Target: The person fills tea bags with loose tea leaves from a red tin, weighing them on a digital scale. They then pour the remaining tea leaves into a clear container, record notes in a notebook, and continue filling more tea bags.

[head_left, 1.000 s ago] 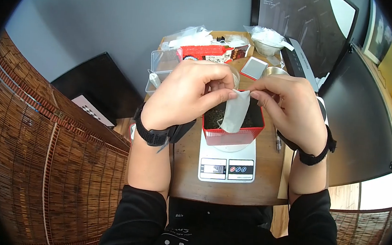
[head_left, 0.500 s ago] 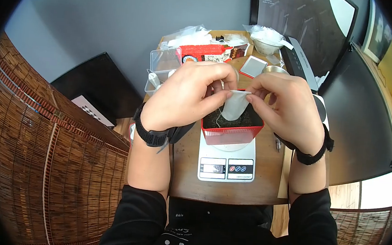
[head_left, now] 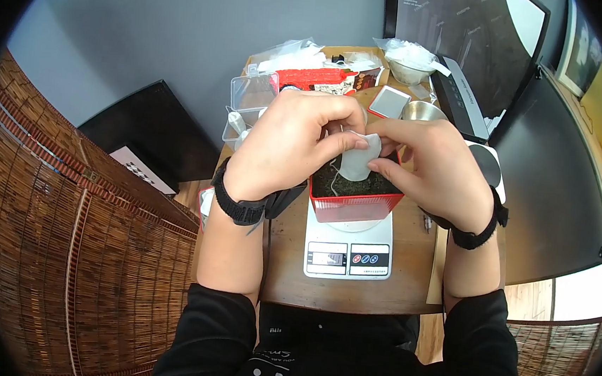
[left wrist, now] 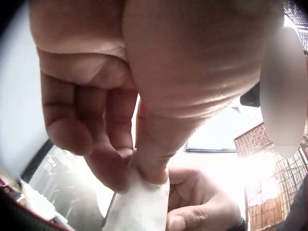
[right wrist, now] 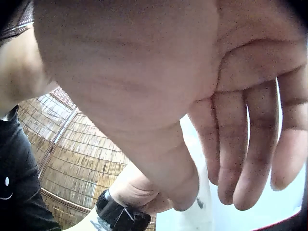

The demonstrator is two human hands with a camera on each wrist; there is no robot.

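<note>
So the left hand [head_left: 286,146] is pinching the top of a little white pouch [head_left: 357,163], and the right hand [head_left: 439,160] has its other edge, looks like between thumb and finger. It's over the dark crumbly stuff [head_left: 370,188] in the red box [head_left: 351,210], up on the scale [head_left: 317,230] — can't tell if the bottom touches. I'd hold the left pinch steady and work the top with light fingers; the pouch looks thin. Mind the string [head_left: 334,183] too (easy to snag, I reckon). For room, the box's rim is close around, so lift before going sideways. More space toward the tabletop's [head_left: 284,261] near edge — far side's cluttered, with a metal bowl [head_left: 422,111] just past the right hand.
</note>
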